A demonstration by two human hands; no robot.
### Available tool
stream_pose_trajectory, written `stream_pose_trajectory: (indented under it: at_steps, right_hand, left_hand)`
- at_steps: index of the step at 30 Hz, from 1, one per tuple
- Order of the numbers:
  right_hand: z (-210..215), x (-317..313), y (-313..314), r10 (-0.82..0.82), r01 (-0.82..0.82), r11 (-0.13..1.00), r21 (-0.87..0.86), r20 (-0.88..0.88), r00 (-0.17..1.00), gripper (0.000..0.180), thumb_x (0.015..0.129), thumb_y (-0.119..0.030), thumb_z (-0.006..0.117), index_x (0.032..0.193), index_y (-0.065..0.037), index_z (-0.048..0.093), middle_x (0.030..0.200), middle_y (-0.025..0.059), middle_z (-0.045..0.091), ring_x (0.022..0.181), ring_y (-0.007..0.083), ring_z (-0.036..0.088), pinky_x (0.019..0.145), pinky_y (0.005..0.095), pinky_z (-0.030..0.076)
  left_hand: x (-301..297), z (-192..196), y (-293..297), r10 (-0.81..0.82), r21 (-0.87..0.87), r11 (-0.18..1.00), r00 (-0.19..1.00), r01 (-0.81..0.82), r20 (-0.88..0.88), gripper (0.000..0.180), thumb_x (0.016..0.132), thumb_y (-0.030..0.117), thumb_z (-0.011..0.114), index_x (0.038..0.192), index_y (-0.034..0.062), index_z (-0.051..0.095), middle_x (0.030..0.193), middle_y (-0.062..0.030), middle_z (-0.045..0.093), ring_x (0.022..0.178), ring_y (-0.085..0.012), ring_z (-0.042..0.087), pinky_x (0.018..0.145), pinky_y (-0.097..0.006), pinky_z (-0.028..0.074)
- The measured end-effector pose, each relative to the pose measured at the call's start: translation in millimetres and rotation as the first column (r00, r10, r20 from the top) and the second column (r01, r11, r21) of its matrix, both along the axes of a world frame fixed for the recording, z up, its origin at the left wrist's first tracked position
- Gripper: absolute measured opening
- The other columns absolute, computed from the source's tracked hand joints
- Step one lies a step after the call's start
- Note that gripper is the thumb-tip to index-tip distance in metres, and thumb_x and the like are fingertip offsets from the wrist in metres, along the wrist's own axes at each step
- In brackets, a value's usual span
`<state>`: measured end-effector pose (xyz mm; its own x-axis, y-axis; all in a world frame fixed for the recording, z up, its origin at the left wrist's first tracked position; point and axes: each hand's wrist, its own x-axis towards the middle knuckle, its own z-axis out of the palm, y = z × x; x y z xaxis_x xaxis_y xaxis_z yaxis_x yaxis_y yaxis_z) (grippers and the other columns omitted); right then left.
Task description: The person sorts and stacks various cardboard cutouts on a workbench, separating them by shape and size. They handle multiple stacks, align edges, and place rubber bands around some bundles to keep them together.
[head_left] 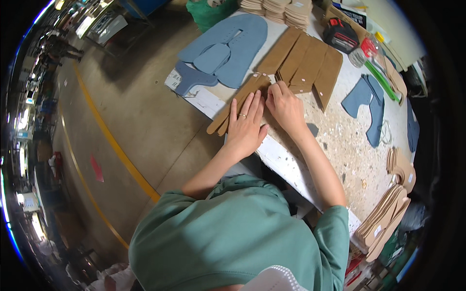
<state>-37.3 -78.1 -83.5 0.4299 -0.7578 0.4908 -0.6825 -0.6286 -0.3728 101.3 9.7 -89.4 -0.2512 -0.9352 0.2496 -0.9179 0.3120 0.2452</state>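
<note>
Long tan strip (pixel 238 102) lies at worktop (pixel 340 136) near edge, long axis from near-left to far-right. Left hand (pixel 245 127) flat, fingers spread, pressing it; right hand (pixel 286 107) pinches its far end. Small white labels dot fanned tan pieces (pixel 310 65).

view: we only get one, head-worn fisheye, left of the pair
position: above our own shoulders, green shirt (pixel 233 233) fills the lower edge
facing: steeply down and forward at the worktable (pixel 340 140)
range: close, both forearms reach up from below to mid-frame
distortion: table edge and yellow floor line (pixel 114 143) bow toward the rim (black corners outside the lens circle)
overlap: none, single view
</note>
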Motion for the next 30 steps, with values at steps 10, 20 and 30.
stream_pose_trajectory:
  at_steps: [10,20,30]
  right_hand:
    - [53.8,-30.4,6.6,0.099,-0.115,0.977,-0.178,-0.096,0.990,0.013,0.078,-0.007,0.065,0.088,-0.005,0.056,0.095,0.0074,0.053,0.090,0.0254,0.055,0.072,0.0367,0.050]
    - [102.9,-64.5,55.9,0.106,-0.110,0.964,-0.242,-0.028,0.994,0.023,0.069,-0.009,0.072,0.086,-0.005,0.056,0.091,0.0077,0.054,0.086,0.0262,0.055,0.071,0.0353,0.049]
    - [102.7,-92.7,87.2,-0.019,0.050,0.980,-0.194,0.163,0.986,0.022,0.069,-0.001,0.072,0.085,-0.006,0.058,0.084,0.0068,0.054,0.078,0.0256,0.055,0.065,0.0346,0.047]
  left_hand:
    - [19.7,56.0,-5.0,-0.112,-0.304,0.950,0.833,-0.070,-0.542,0.039,0.090,0.013,0.059,0.127,-0.0002,0.057,0.135,-0.0165,0.053,0.122,-0.0294,0.053,0.101,-0.038,0.042]
    - [-29.1,75.9,-16.4,-0.048,0.105,0.952,0.477,0.288,-0.877,0.011,0.092,0.006,0.058,0.095,-0.0032,0.062,0.077,-0.0025,0.062,0.064,-0.0057,0.053,0.058,-0.022,0.044]
    - [-60.3,73.3,-15.4,-0.163,-0.008,0.883,0.290,0.469,-0.943,0.009,0.091,0.001,0.058,0.098,-0.0042,0.060,0.082,-0.0036,0.062,0.070,-0.0084,0.061,0.062,-0.020,0.051]
